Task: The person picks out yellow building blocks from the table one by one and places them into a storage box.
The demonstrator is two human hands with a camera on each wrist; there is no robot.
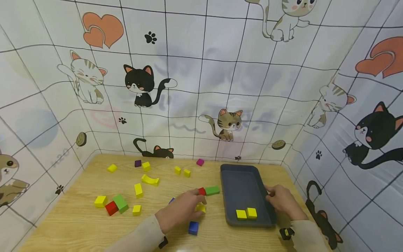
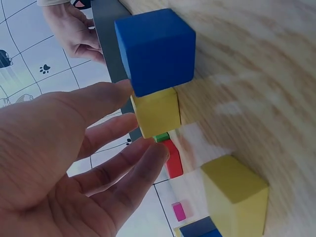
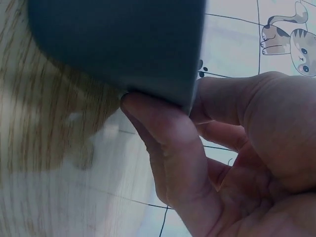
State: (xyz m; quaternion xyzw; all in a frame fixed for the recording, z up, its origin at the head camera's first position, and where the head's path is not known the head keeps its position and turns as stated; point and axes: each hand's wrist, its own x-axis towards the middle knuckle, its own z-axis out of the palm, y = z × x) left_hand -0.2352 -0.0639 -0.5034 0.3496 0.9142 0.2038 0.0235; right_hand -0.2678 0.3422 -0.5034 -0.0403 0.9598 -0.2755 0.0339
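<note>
The left arm, in a pale sleeve (image 1: 138, 236), comes up from the bottom of the head view and leans over to the right. The left hand (image 1: 182, 211) is low over the table (image 1: 72, 227), with its back facing up. Its thumb and fingers are spread apart and a little bent, with a yellow block (image 2: 160, 114) at their tips. The hand does not look closed on the block, and I cannot tell if the fingers touch it. The yellow block sits on the table, left of the gray tray (image 1: 240, 189). A blue block (image 1: 193, 228) is near it, on the person's side. A red block (image 1: 202, 191) and a long green block (image 1: 212, 190) lie past the fingers, end to end.

The right arm comes up from the bottom right and leans to the left. The right hand (image 1: 281, 201) pinches the right edge of the tray, with the thumb on one side and a bent finger on the other. Two small yellow blocks (image 1: 241, 214) sit side by side in the near end of the tray.
</note>
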